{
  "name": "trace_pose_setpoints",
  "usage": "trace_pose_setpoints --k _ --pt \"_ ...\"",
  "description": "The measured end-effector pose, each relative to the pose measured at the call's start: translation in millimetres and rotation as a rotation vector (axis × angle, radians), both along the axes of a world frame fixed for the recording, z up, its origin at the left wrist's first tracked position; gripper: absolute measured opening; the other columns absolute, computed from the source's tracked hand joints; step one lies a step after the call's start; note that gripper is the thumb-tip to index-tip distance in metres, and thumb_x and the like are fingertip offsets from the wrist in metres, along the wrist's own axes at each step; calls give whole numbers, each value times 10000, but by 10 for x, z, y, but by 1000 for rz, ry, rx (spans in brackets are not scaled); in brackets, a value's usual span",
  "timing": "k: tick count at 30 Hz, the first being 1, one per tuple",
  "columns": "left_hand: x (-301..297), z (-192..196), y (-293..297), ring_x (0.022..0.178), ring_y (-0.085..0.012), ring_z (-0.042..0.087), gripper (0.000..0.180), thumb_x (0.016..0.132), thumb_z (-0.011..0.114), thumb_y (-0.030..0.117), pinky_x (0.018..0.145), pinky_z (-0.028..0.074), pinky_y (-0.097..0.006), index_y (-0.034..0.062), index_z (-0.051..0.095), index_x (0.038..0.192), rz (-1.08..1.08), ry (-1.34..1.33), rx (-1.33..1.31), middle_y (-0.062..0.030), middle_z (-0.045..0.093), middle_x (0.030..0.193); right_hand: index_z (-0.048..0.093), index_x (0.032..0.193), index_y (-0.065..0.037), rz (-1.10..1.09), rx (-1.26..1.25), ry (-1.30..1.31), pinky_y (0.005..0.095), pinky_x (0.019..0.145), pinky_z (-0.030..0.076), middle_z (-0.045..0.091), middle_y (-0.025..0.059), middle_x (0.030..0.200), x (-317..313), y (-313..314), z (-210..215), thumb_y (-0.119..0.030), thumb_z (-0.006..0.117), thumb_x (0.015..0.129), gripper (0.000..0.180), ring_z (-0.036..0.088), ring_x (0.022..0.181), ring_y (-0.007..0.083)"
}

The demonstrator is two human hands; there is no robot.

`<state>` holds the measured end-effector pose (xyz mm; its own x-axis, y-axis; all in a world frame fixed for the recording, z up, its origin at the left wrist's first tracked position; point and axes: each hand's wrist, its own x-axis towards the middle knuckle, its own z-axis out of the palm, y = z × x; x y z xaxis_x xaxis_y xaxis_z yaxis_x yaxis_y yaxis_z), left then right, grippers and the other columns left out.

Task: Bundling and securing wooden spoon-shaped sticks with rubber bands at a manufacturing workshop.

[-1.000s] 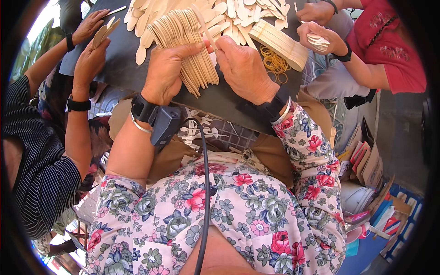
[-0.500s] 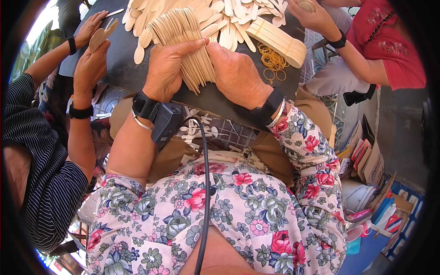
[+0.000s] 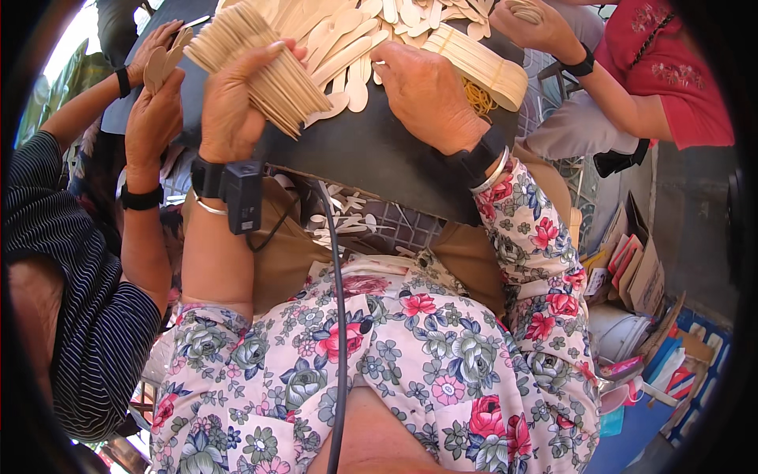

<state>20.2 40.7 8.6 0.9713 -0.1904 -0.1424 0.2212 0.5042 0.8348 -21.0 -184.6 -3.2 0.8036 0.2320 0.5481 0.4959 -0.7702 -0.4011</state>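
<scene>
Looking down through the head camera, I take the dark tabletop (image 3: 379, 150) as my landmark. At its upper left, the left hand (image 3: 233, 99) is wrapped around a thick bundle of wooden sticks (image 3: 257, 63), fingers curled close together over the top and thumb underneath. The bundle's long axis runs diagonally: its cut ends point to the upper left, away from the body, and its near ends fan out toward the lower right, over the tabletop's middle. I cannot see how much of the bundle lies under the palm.

To the right of the bundle, the right hand (image 3: 426, 91) lies knuckles up over the loose wooden spoons (image 3: 347, 55) scattered on the tabletop's far part. Its fingertips press down among them; whether they pinch one I cannot tell, since the back of the hand hides them. Just beyond that hand sits a banded stack of sticks (image 3: 482, 63), lying lengthwise from upper left to lower right, with yellow rubber bands (image 3: 478, 95) beside it, partly covered by the wrist.

Off the tabletop's left edge, a co-worker in a striped sleeve (image 3: 71, 316) holds a few flat wooden pieces (image 3: 162, 59) between both hands. At the far right corner, another person in red (image 3: 671, 71) has a hand closed on something pale, cut off by the frame's top. The fisheye rim darkens the corners, and the tabletop's far edge lies out of frame.
</scene>
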Motion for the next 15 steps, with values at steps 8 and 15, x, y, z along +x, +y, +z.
trace_pose_setpoints --k 8,15 --pt "96 108 356 959 -290 673 274 864 636 30 875 564 -406 -88 578 1105 103 -31 -55 -171 663 1022 616 1044 -55 276 -333 88 396 732 514 608 102 922 12 371 -54 -116 633 826 227 600 882 297" --pt "60 -39 145 786 -220 682 132 835 668 2 730 557 -327 -75 655 941 50 -48 -37 -135 687 867 588 748 -55 245 -356 19 396 672 494 562 99 834 -64 362 -51 -84 573 753 33 570 803 287"
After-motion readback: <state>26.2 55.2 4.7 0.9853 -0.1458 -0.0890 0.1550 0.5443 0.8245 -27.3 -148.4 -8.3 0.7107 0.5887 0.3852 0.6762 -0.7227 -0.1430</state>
